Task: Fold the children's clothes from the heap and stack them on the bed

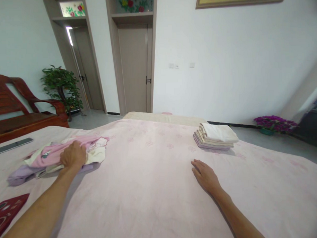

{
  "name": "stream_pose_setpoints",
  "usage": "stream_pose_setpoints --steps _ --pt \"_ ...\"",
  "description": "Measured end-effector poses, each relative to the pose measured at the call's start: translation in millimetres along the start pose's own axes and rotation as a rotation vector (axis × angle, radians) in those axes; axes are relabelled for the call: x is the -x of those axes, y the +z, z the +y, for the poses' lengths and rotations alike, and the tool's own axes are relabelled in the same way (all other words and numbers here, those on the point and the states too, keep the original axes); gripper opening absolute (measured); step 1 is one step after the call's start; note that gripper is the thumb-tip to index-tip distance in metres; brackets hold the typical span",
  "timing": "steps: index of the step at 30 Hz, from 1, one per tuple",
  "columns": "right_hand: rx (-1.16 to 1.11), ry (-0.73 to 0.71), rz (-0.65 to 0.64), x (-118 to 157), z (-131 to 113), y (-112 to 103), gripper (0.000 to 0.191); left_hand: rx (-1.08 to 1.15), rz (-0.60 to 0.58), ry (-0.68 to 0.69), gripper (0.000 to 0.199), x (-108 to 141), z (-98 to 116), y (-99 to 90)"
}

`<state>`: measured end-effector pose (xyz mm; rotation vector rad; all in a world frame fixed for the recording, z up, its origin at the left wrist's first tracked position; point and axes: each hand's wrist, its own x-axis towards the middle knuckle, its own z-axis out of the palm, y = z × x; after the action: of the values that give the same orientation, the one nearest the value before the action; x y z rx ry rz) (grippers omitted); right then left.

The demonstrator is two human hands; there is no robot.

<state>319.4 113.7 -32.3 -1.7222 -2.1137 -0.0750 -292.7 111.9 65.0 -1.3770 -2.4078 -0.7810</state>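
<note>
On the left of the covered surface lies a loose heap of clothes. My left hand [74,155] is on top of it, fingers curled into a pink garment [50,153] with a small dark print. Cream cloth [97,154] and lilac cloth [22,174] stick out from beneath. My right hand [206,174] rests on the pale pink patterned cover [150,181], fingers extended and holding nothing. Beyond it, apart from the fingers, stands a neat stack of folded clothes [217,135], white on top with cream and lilac layers below.
A phone-like dark slab [14,145] lies at the far left, with a red printed item [11,211] nearer me. Behind are a wooden bench [25,103], a leafy plant [61,86], a closed door [134,69] and purple flowers [274,123] at the right.
</note>
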Motion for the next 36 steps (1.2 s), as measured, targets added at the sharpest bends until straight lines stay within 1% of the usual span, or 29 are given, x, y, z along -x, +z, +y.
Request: stream_pose_setpoints --steps 2,3,6,7,8,9,10,11,12,13,14,15,16,19,21,23,25,27,29,31,32,33,34,36 --pt "-0.005 -0.001 0.007 0 0 0 0.044 0.107 0.053 -0.019 0.024 0 20 -6.5" --pt "-0.008 0.002 0.009 0 0 0 0.043 0.173 0.088 -0.001 0.027 2 34 -11.5" --pt "-0.026 0.016 0.013 0 0 -1 0.042 0.417 0.186 0.101 0.023 20 88 -30.4" --pt "-0.036 0.016 0.015 0 0 -1 0.042 0.533 0.164 0.163 0.022 30 107 -37.0" --pt "-0.047 0.014 0.017 1 -1 -2 0.042 0.655 0.095 0.242 0.023 43 125 -43.4" --pt "-0.060 0.011 0.022 1 -1 -2 0.042 0.770 0.001 0.314 0.024 56 142 -49.1" --pt "-0.078 0.009 0.028 2 -1 -3 0.042 0.869 -0.145 0.393 0.025 71 156 -54.1" --pt "-0.102 0.009 0.037 3 -1 -4 0.042 0.939 -0.323 0.477 0.026 85 168 -57.9" --pt "-0.133 0.015 0.048 3 0 -5 0.042 0.977 -0.503 0.562 0.028 98 177 -60.5" --pt "-0.170 0.025 0.059 4 0 -6 0.041 0.979 -0.660 0.628 0.029 109 182 -61.7" --pt "-0.211 0.038 0.071 5 0 -7 0.041 0.949 -0.770 0.668 0.030 117 185 -61.3" --pt "-0.254 0.051 0.081 6 -1 -9 0.040 0.895 -0.834 0.690 0.030 123 184 -59.4" --pt "-0.295 0.062 0.091 7 -1 -11 0.040 0.826 -0.857 0.697 0.029 126 182 -56.2" --pt "-0.386 0.069 0.118 11 -7 -18 0.035 0.613 -0.850 0.693 0.025 125 162 -42.2" --pt "-0.412 0.034 0.134 15 -14 -24 0.030 0.486 -0.904 0.704 0.020 122 145 -34.4" --pt "-0.423 -0.038 0.126 20 -23 -30 0.026 0.352 -0.948 0.737 0.016 122 127 -30.8" --pt "-0.446 -0.125 0.082 26 -35 -37 0.025 0.203 -0.910 0.795 0.024 126 114 -30.5" --pt "-0.495 -0.214 0.001 32 -52 -44 0.025 0.065 -0.821 0.838 0.038 131 105 -29.6" --pt "-0.565 -0.309 -0.095 38 -73 -52 0.027 -0.028 -0.748 0.842 0.044 134 100 -24.6" --pt "-0.601 -0.417 -0.196 42 -94 -58 0.040 -0.052 -0.707 0.822 0.039 134 96 -14.7" --pt "-0.581 -0.472 -0.242 44 -103 -60 0.048 -0.041 -0.691 0.809 0.034 132 95 -8.7" --pt "-0.558 -0.514 -0.269 45 -111 -61 0.051 -0.015 -0.680 0.796 0.028 130 94 -2.7" --pt "-0.540 -0.542 -0.291 46 -118 -61 0.047 0.026 -0.674 0.783 0.023 127 94 2.4" --pt "-0.574 -0.528 -0.308 46 -125 -59 0.029 0.143 -0.681 0.737 0.019 119 95 7.3"
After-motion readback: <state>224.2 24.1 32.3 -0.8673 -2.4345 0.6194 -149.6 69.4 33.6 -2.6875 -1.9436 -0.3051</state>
